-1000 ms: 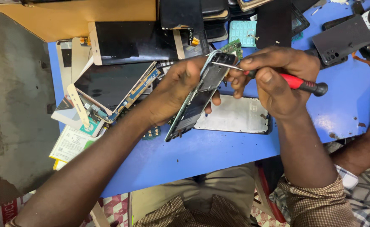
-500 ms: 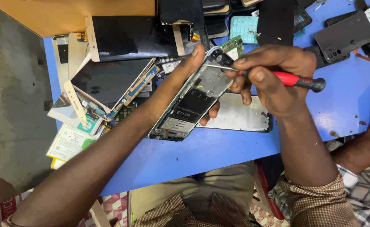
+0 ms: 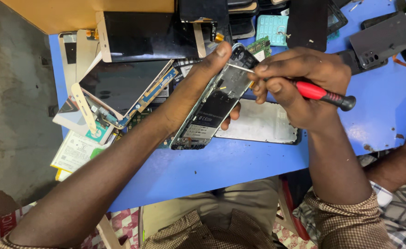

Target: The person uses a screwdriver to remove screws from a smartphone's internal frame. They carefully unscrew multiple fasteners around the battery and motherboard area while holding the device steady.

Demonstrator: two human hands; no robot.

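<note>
tilted flatter than a second ago, the opened phone (image 3: 214, 103) is being pinched above the blue table (image 3: 240, 161) by left hand (image 3: 194, 92) fingers, while right hand (image 3: 295, 87) fingers are pinching the red-handled screwdriver (image 3: 325, 96), loosening an upper screw, needing steady downward pressure.

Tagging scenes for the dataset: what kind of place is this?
Most likely a phone repair bench. The left hand holds an opened phone while the right hand works a red-handled screwdriver into it, over a blue table piled with loose phone screens.
</note>
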